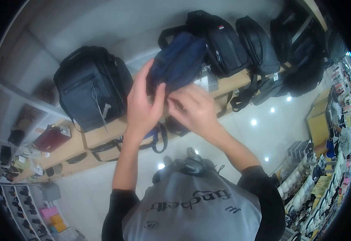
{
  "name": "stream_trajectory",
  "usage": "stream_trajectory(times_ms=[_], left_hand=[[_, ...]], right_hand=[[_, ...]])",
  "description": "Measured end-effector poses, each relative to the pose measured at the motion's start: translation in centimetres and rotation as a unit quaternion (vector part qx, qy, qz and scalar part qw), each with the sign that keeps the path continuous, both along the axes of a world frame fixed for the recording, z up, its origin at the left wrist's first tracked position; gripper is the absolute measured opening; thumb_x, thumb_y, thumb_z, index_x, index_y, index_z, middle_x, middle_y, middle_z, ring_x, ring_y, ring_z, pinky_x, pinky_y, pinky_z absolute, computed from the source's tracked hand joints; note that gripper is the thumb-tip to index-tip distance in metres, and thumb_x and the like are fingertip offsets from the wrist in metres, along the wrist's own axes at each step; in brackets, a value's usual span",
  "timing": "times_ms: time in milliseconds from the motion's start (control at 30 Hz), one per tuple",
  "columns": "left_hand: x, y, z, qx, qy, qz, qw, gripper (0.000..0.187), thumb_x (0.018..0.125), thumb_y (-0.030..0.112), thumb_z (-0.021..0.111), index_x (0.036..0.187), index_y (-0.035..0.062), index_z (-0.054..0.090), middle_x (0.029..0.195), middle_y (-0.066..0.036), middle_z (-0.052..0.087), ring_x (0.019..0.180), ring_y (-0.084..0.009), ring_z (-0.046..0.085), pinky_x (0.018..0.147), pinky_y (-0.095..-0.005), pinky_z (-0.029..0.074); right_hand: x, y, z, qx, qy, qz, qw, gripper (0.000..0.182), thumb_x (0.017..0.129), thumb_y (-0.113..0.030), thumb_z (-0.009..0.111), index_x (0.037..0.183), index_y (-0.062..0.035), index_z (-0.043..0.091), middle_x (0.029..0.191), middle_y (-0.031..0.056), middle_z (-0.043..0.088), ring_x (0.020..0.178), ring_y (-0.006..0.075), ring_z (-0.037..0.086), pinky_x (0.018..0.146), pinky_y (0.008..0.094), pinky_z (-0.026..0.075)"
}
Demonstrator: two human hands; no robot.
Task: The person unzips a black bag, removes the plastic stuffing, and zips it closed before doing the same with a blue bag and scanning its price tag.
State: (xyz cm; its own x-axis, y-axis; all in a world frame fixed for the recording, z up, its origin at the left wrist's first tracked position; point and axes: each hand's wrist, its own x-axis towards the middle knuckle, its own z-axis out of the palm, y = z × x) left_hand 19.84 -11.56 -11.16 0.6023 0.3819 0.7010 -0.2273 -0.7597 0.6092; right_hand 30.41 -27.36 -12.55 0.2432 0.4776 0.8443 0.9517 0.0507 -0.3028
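Note:
A small navy blue bag (181, 58) is held up in front of a wooden shelf (103, 134). My left hand (142, 103) grips its lower left side, fingers wrapped round the bag's edge. My right hand (193, 107) pinches at the bottom of the same bag, fingers closed on the fabric or a small part there that I cannot make out. A blue strap (156, 138) hangs below my hands.
A large dark backpack (90, 86) stands on the shelf to the left. Black bags (223, 42) line the shelf to the right. A dark red purse (51, 137) sits at the far left. Racks of small goods (324, 176) fill the right side.

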Motion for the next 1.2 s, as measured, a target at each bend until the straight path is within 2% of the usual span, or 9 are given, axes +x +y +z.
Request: stream_trajectory(times_ms=[233,333,433,633,733,833,867,1000,1200], left_hand=[[-0.4,-0.6,0.2,0.008,0.014,-0.008,1.000,0.061,0.108,0.004,0.073,0.166,0.0010,0.057,0.154,-0.026,0.071,0.135,-0.0406,0.075,0.112,-0.0439,0.059],[-0.6,-0.4,0.3,-0.026,0.023,-0.008,0.999,0.061,0.107,0.005,0.074,0.166,0.0004,0.057,0.154,-0.026,0.071,0.136,-0.0395,0.075,0.113,-0.0438,0.059],[-0.9,-0.1,0.2,-0.035,0.025,-0.023,0.999,0.065,0.106,0.001,0.076,0.167,-0.0017,0.054,0.160,-0.022,0.067,0.141,-0.0305,0.071,0.120,-0.0431,0.055],[-0.7,0.1,0.1,-0.043,0.022,-0.034,0.998,0.066,0.104,0.002,0.081,0.166,-0.0011,0.056,0.161,-0.022,0.063,0.145,-0.0308,0.067,0.122,-0.0431,0.053],[-0.6,-0.1,-0.9,-0.012,-0.033,0.008,0.999,0.067,0.098,0.002,0.087,0.160,0.0017,0.061,0.160,-0.021,0.062,0.142,-0.0316,0.067,0.119,-0.0422,0.055],[-1.7,-0.9,-1.8,0.123,-0.060,0.117,0.984,0.063,0.091,0.001,0.092,0.149,0.0034,0.066,0.157,-0.021,0.060,0.133,-0.0322,0.068,0.111,-0.0418,0.057],[-1.7,-1.3,-1.8,0.147,-0.067,0.160,0.974,0.049,0.088,0.000,0.092,0.133,0.0039,0.072,0.141,-0.018,0.069,0.116,-0.0313,0.071,0.101,-0.0413,0.057],[-2.3,-1.4,-2.1,0.096,-0.033,0.154,0.983,0.027,0.090,-0.001,0.091,0.113,0.0033,0.078,0.110,-0.011,0.077,0.101,-0.0292,0.074,0.092,-0.0398,0.059],[-2.9,-1.5,0.0,0.078,-0.047,0.129,0.987,0.021,0.092,-0.002,0.088,0.110,0.0006,0.077,0.112,-0.013,0.077,0.103,-0.0298,0.074,0.091,-0.0392,0.059]], right_hand=[[0.9,1.1,2.0,0.061,-0.004,-0.073,0.995,0.023,0.084,-0.004,0.092,0.102,-0.0047,0.076,0.095,0.0078,0.074,0.087,0.0306,0.071,0.075,0.0432,0.057],[0.9,1.2,1.8,0.063,-0.026,-0.064,0.996,0.027,0.082,-0.005,0.093,0.103,-0.0041,0.077,0.105,0.0085,0.074,0.098,0.0338,0.072,0.083,0.0446,0.060],[1.0,0.9,1.7,0.063,-0.053,-0.053,0.995,0.029,0.081,-0.004,0.093,0.104,-0.0042,0.077,0.110,0.0087,0.073,0.104,0.0356,0.072,0.087,0.0460,0.060],[0.7,0.3,0.2,0.043,-0.047,-0.026,0.998,0.030,0.080,-0.007,0.094,0.105,-0.0055,0.077,0.113,0.0093,0.072,0.105,0.0357,0.071,0.088,0.0471,0.059],[0.8,0.1,-0.1,0.035,-0.037,-0.025,0.998,0.030,0.081,-0.008,0.094,0.106,-0.0056,0.077,0.113,0.0101,0.071,0.104,0.0360,0.071,0.088,0.0476,0.059],[0.8,0.0,0.6,0.040,-0.029,-0.021,0.999,0.031,0.081,-0.009,0.094,0.107,-0.0055,0.077,0.112,0.0105,0.070,0.103,0.0360,0.070,0.088,0.0479,0.058],[0.6,-0.1,1.0,0.043,-0.026,-0.018,0.999,0.031,0.081,-0.009,0.094,0.107,-0.0054,0.077,0.112,0.0105,0.070,0.103,0.0360,0.070,0.088,0.0480,0.058],[0.9,0.8,1.5,0.070,-0.042,-0.002,0.997,0.033,0.081,-0.007,0.092,0.112,-0.0072,0.080,0.112,0.0092,0.070,0.102,0.0344,0.069,0.088,0.0469,0.056],[0.6,1.7,2.6,0.021,-0.057,0.025,0.998,0.036,0.080,-0.006,0.092,0.115,-0.0121,0.084,0.109,0.0031,0.070,0.096,0.0262,0.067,0.082,0.0417,0.050]])
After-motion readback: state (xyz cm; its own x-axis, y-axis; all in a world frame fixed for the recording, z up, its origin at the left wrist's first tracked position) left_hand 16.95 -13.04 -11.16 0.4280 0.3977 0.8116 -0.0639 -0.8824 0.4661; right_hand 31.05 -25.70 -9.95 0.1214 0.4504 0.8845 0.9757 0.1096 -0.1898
